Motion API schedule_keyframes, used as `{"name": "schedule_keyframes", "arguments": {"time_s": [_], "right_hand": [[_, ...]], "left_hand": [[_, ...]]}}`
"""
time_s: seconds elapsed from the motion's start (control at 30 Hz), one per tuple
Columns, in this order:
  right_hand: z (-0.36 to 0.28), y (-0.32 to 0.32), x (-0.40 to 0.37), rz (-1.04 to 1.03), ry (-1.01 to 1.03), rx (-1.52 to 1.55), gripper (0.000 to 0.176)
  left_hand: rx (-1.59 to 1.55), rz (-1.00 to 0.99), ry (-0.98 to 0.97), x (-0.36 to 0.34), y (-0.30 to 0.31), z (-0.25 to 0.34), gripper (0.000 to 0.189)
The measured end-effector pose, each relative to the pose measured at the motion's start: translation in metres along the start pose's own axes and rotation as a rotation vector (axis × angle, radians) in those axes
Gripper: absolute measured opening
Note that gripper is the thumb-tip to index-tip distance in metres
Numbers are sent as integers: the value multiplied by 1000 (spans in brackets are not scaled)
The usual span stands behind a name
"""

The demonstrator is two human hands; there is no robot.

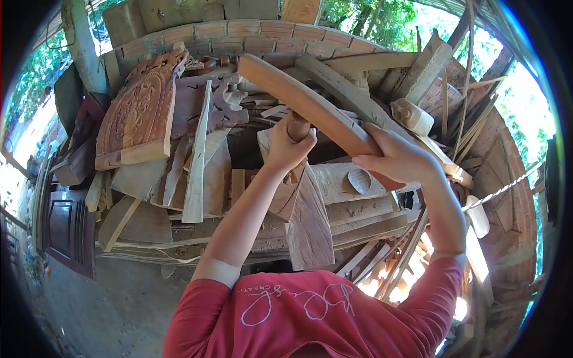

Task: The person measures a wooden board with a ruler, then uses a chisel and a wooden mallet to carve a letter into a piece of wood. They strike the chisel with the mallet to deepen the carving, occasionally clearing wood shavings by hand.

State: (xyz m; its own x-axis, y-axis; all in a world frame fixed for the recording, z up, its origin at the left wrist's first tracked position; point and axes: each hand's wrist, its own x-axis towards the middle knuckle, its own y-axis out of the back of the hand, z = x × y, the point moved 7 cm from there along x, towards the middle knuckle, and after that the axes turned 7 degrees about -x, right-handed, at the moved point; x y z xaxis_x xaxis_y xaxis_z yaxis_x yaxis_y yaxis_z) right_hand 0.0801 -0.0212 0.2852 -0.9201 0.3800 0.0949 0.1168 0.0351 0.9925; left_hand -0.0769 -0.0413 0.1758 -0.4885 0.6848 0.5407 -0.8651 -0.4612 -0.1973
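Observation:
A long, slightly curved reddish-brown wooden plank slants across the view above the wood pile. My right hand is closed round its lower right end, the thumb lying on its upper face. Under the plank's middle, my left hand makes a fist round a short, round brown wooden piece. The top of that piece sits right at the plank's edge; I cannot tell whether the two are joined. Below the hands lie a rough wooden board and a round, pale flat disc.
A carved wooden panel leans on the pile at left, with a pale narrow strip beside it. A curved brick wall closes off the back. At right are a dusty plastic container and stacked offcuts. A dark panelled door stands lower left.

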Motion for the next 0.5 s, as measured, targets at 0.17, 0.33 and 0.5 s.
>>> {"name": "schedule_keyframes", "arguments": {"time_s": [0.17, 0.33, 0.5], "right_hand": [[17, 35, -20, 156, -98, 198, 59], [10, 20, -16, 137, -57, 394, 60], [26, 57, -26, 579, -19, 839, 63]], "left_hand": [[39, -51, 83, 2, -1, -12, 15], [36, -14, -109, 0, -12, 6, 14], [22, -49, 16, 0, -12, 0, 14]]}}
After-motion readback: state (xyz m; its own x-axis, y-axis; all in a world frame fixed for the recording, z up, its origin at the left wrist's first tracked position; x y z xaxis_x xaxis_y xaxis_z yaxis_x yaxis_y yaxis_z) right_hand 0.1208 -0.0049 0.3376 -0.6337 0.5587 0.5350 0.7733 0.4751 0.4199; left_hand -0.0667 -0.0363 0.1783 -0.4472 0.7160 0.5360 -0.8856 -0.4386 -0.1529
